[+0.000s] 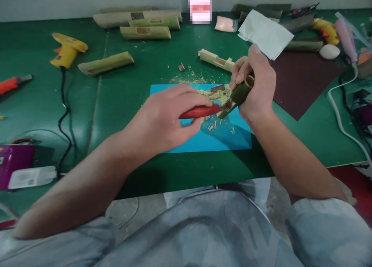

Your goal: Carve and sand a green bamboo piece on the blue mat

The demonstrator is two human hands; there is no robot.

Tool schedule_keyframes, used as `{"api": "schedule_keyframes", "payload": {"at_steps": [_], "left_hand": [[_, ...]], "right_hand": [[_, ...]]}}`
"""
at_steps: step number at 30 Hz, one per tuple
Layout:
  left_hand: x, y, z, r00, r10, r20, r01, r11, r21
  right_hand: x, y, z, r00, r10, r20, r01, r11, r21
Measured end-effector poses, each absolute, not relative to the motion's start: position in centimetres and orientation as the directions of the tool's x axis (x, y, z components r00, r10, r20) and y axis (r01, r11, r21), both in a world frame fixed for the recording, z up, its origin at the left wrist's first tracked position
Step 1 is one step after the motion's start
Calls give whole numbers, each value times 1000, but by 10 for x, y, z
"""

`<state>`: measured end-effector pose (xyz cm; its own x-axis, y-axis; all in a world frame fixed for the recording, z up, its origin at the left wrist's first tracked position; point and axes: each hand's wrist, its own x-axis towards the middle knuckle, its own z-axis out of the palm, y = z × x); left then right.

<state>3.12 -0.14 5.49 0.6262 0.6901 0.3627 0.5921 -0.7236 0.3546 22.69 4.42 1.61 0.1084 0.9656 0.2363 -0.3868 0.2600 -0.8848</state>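
My left hand (pixel 171 114) is closed around the red handle of a carving tool (pixel 200 111). Its working end meets the opening cut in a short green bamboo tube (pixel 241 92), so the tip is hard to see. That tube is gripped by my right hand (pixel 258 83), tilted with its hollow end up toward the right. Beneath both hands lies a blue sheet (pixel 232 139), strewn with pale bamboo shavings (pixel 213 125). Just behind my right hand's fingers rests another cut bamboo piece (pixel 213 59).
At left lie a yellow glue gun (pixel 68 52), a bamboo piece (pixel 106 63) and an orange-handled tool (pixel 11 85). Several bamboo tubes (pixel 145 32) line the back. White paper (pixel 264 32), brown sandpaper-like sheet (pixel 299 81) and cables (pixel 337 104) occupy the right. A purple box (pixel 16 162) sits front left.
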Motion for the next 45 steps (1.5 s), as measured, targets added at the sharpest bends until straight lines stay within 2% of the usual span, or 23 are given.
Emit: {"api": "schedule_keyframes", "payload": {"at_steps": [4,8,13,16,18,20,25,34,36,38,42,45], "left_hand": [[34,-4,59,540,723,432,630,-687,362],[35,-5,61,505,670,544,611,-723,322],[32,0,57,471,646,600,631,-723,282],[31,1,55,462,609,644,608,-747,270],[31,-1,54,448,593,669,611,-749,256],[31,-2,53,437,596,673,631,-737,242],[30,-7,55,423,666,615,671,-686,281],[32,-6,53,410,656,634,646,-699,306],[32,-6,54,401,655,641,642,-700,314],[30,-8,56,402,663,632,647,-693,316],[26,-10,57,429,685,590,676,-676,293],[25,-9,53,400,633,663,669,-696,261]], "right_hand": [[229,49,15,58,992,113,-512,126,-849],[237,57,18,53,998,19,-620,47,-783],[248,69,18,-94,968,-234,-802,-213,-558],[250,71,15,-192,932,-307,-845,-316,-432],[250,73,12,-243,912,-331,-838,-369,-402],[250,75,6,-264,904,-336,-816,-395,-422],[249,81,-8,-256,910,-327,-716,-405,-568],[241,74,-4,-209,919,-334,-715,-377,-589],[240,69,-1,-208,943,-259,-723,-327,-608],[239,64,5,-170,976,-134,-697,-216,-684],[234,49,21,-87,992,86,-502,31,-865],[228,39,32,1,983,186,-397,171,-902]]}}
